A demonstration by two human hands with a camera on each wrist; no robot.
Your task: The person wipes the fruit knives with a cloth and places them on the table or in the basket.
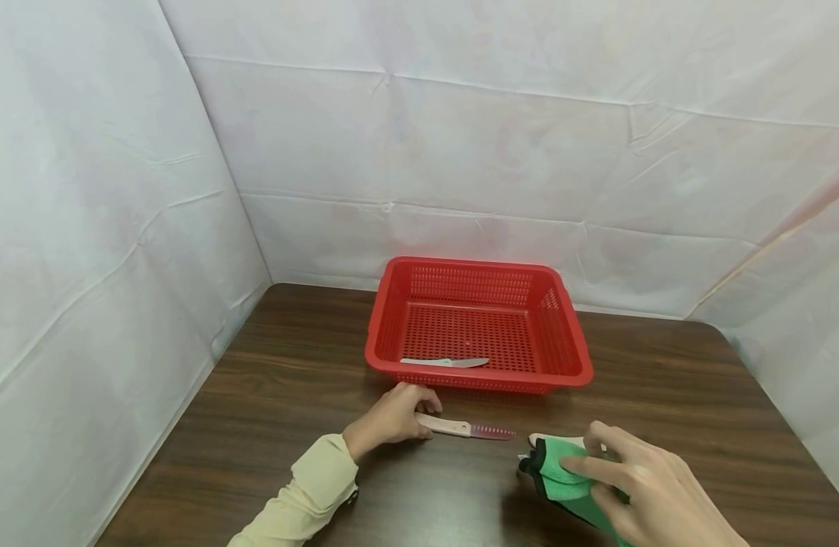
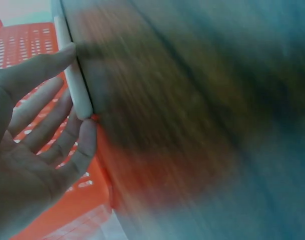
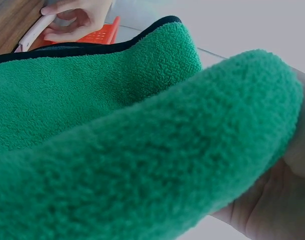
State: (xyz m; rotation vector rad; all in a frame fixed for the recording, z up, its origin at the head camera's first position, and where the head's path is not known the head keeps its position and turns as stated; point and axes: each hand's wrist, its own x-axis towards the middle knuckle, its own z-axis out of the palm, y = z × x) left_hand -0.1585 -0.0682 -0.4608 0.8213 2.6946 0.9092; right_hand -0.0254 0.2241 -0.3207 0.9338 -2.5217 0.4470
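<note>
My left hand [image 1: 392,415] pinches the pale handle end of a knife [image 1: 449,426], whose pinkish-red blade points right, just in front of the red basket. In the left wrist view the thumb and fingers meet the pale handle [image 2: 78,90]; the blade is out of sight there. Further right, my right hand [image 1: 641,479] grips a green cloth [image 1: 566,486] with black edging. The cloth fills most of the right wrist view and hides much of the palm. Behind it lies a pale handle [image 1: 556,439], its far end covered by the cloth and fingers.
A red perforated basket [image 1: 477,377] stands at the back of the dark wooden table [image 1: 296,357]. Inside it, along the near side, lies a white-handled knife [image 1: 429,362]. White sheeting [image 1: 460,137] walls off the back and both sides.
</note>
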